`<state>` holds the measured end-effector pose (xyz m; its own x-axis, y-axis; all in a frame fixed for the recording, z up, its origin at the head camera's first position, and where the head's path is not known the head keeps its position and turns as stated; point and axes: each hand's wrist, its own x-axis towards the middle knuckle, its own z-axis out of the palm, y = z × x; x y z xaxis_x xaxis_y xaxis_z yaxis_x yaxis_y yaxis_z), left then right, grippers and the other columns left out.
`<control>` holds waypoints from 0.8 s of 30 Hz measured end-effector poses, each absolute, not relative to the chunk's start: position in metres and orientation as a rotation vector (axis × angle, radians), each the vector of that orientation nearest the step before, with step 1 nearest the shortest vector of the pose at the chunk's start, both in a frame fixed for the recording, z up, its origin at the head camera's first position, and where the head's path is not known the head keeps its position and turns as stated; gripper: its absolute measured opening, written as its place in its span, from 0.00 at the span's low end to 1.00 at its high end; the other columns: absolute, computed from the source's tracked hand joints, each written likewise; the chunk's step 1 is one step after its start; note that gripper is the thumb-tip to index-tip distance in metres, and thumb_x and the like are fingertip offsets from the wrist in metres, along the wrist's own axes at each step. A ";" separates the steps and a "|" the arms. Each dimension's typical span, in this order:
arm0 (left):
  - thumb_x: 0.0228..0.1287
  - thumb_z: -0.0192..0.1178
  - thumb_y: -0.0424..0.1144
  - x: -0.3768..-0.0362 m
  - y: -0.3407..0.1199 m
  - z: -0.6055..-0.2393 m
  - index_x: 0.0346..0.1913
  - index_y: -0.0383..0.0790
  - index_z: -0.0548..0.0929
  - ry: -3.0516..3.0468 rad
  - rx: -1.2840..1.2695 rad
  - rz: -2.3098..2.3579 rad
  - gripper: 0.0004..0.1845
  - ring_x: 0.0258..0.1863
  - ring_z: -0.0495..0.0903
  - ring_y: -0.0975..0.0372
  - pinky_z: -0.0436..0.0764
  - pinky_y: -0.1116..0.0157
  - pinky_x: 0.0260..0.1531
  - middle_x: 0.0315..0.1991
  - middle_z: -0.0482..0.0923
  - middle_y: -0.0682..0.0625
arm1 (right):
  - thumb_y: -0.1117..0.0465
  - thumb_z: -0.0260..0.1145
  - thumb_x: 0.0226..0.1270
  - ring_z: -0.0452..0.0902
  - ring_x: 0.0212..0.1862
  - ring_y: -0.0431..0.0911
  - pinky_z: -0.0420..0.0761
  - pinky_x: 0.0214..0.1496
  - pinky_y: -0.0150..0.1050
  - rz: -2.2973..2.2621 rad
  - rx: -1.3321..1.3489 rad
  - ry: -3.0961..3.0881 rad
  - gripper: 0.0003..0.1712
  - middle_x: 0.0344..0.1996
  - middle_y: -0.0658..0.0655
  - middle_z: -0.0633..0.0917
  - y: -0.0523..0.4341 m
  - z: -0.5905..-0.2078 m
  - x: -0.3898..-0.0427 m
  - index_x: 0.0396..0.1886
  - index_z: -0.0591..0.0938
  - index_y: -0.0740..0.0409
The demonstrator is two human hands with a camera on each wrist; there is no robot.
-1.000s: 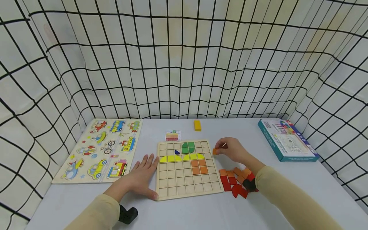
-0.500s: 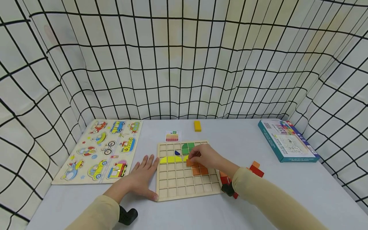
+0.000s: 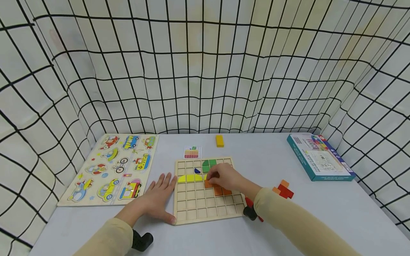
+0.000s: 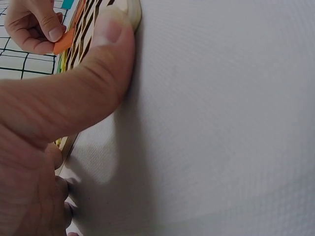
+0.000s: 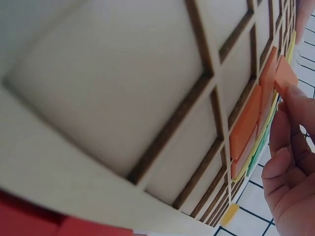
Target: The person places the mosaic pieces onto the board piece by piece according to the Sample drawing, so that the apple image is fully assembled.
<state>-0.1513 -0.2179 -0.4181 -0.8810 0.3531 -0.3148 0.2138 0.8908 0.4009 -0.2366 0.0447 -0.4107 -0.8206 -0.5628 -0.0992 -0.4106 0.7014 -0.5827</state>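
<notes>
A square wooden grid board (image 3: pixel 190 204) lies on the white table. My left hand (image 3: pixel 158 201) rests beside its left edge with fingers spread, the thumb (image 4: pixel 110 29) touching the near-left corner. Over the board, my right hand (image 3: pixel 225 176) pinches an orange square tile (image 5: pixel 285 76) between thumb and fingers. That tile is tilted at the cells left of several orange tiles (image 5: pixel 246 118) set in the grid, which the hand partly covers. Yellow curved pieces (image 3: pixel 190 177) form a row above. Green pieces (image 3: pixel 209 163) and a small dark blue piece (image 3: pixel 197 170) sit further up.
Loose red and orange tiles (image 3: pixel 283 190) lie right of the board, partly behind the right sleeve. Beyond the board are a pattern card (image 3: pixel 192 152) and a yellow block (image 3: pixel 219 140). A vehicle puzzle (image 3: pixel 110 170) lies left, a teal-sided box (image 3: pixel 321 156) right. Black netting surrounds the table.
My right hand has carried the orange tile leftward from beyond the board's right edge to the grid, then shifted slightly further left and nearer. The left hand has stayed put.
</notes>
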 end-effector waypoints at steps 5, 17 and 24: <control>0.39 0.82 0.59 -0.151 -0.218 -0.418 0.81 0.31 0.49 2.668 0.414 0.511 0.73 0.82 0.35 0.35 0.39 0.33 0.78 0.83 0.39 0.31 | 0.64 0.72 0.68 0.76 0.39 0.42 0.82 0.48 0.37 -0.765 -0.780 2.672 0.02 0.35 0.48 0.88 0.043 -0.410 -0.236 0.37 0.90 0.54; 0.39 0.83 0.59 -0.151 -0.219 -0.420 0.81 0.30 0.49 2.679 0.428 0.515 0.73 0.81 0.36 0.34 0.40 0.33 0.77 0.82 0.40 0.29 | 0.63 0.72 0.67 0.84 0.46 0.43 0.85 0.54 0.41 -0.656 -0.841 2.726 0.04 0.38 0.49 0.92 0.041 -0.411 -0.233 0.38 0.92 0.53; 0.40 0.82 0.59 -0.150 -0.218 -0.418 0.81 0.30 0.49 2.675 0.426 0.518 0.72 0.82 0.36 0.34 0.41 0.32 0.77 0.82 0.39 0.30 | 0.62 0.72 0.67 0.81 0.44 0.42 0.85 0.51 0.40 -0.722 -0.819 2.716 0.05 0.39 0.49 0.90 0.053 -0.411 -0.233 0.40 0.91 0.54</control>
<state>-0.1502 -0.2182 -0.4181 -0.8813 0.3593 -0.3070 0.2186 0.8859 0.4092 -0.2325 0.0527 -0.4105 -0.8223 -0.5658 -0.0607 -0.4609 0.7248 -0.5121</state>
